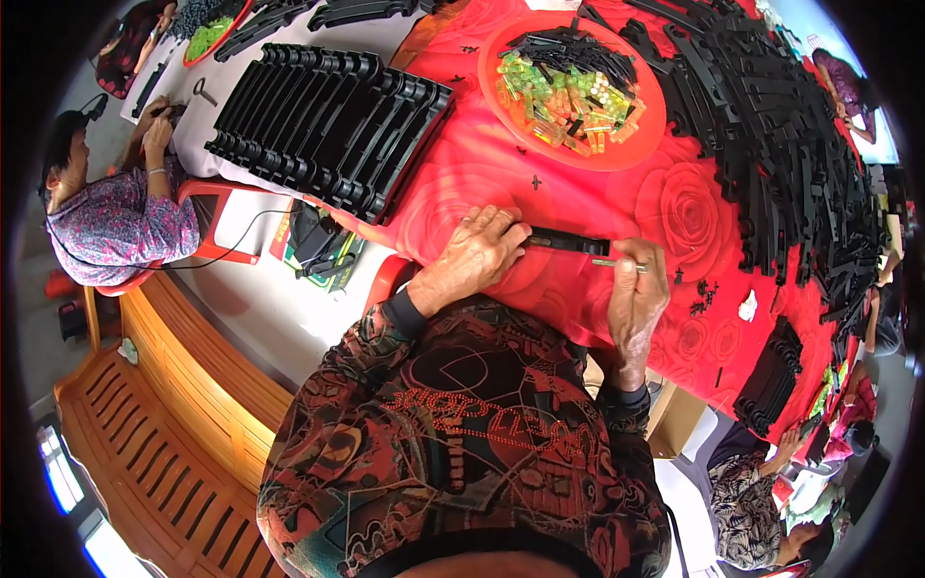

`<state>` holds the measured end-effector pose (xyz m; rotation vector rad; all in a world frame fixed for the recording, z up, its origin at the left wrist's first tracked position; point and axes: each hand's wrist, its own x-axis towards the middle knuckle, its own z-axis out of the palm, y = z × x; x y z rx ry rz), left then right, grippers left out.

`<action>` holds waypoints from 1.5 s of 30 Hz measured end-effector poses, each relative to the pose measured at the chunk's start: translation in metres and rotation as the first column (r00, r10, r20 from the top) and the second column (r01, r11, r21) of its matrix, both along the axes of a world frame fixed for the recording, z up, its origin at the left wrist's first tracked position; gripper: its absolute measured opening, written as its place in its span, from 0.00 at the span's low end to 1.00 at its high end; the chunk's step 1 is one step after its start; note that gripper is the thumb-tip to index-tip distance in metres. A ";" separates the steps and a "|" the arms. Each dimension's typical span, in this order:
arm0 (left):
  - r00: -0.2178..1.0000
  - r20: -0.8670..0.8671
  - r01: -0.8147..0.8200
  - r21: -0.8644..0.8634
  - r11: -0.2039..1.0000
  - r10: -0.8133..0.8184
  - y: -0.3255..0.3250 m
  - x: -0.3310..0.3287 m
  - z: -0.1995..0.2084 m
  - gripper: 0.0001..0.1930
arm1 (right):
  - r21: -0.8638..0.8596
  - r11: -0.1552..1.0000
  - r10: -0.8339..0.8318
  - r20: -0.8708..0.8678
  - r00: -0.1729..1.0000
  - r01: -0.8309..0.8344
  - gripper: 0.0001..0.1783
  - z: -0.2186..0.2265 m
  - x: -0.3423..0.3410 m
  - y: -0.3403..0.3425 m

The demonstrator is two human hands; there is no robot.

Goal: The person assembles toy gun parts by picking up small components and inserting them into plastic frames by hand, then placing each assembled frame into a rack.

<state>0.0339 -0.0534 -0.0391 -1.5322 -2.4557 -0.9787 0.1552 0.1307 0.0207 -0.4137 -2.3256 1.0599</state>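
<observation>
Two bare hands work at the near edge of a red rose-patterned tablecloth (501,164). Far left, another person in a flowered top (111,226) sits at a white table, their hands busy with something too small to make out. Next comes a long stack of black curved plastic pieces (332,120), stood on edge in neat rows and overhanging the table edge.

Toward the middle, the left hand (477,252) lies knuckles up, fingers curled down over the left end of a black plastic strip (568,241), pinning it flat to the cloth; the fingertips are hidden beneath the hand. Just to its right, the right hand (636,294) is closed around a thin metal tool (617,262), whose tip points at the strip's right end; whether it touches is hard to tell.

Beyond the hands sits a round red tray (644,135) of small green and orange translucent bits with black pieces on top. Right of that, a great loose heap of black strips (790,144) runs down the table's side. A cardboard box (674,419) shows partly under the table edge, cut off by the sleeve.
</observation>
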 end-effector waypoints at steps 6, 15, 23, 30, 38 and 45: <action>0.996 -0.034 -0.087 -0.044 0.995 0.086 -0.009 0.000 0.003 0.21 | -0.585 0.803 0.106 -0.044 0.993 -0.111 0.07 -0.017 -0.009 -0.002; 0.983 -0.031 -0.175 0.079 0.981 0.178 -0.017 0.006 -0.015 0.21 | -0.293 0.926 0.246 -0.016 0.969 -0.240 0.06 -0.039 -0.036 -0.021; 0.984 -0.045 -0.171 0.051 0.984 0.173 -0.019 0.007 -0.017 0.23 | -0.200 0.932 0.315 0.031 0.949 -0.303 0.06 -0.039 -0.044 -0.028; 0.980 -0.074 -0.181 0.043 0.982 0.184 -0.018 0.006 -0.018 0.21 | -0.098 0.925 0.374 0.058 0.925 -0.368 0.07 -0.036 -0.050 -0.029; 0.979 -0.071 -0.188 0.030 0.982 0.190 -0.018 0.008 -0.016 0.20 | -0.234 0.932 0.301 0.073 0.951 -0.277 0.07 -0.047 -0.048 -0.027; 0.977 -0.093 -0.189 0.044 0.981 0.192 -0.019 0.009 -0.016 0.20 | -0.131 0.924 0.365 0.017 0.931 -0.360 0.08 -0.041 -0.052 -0.032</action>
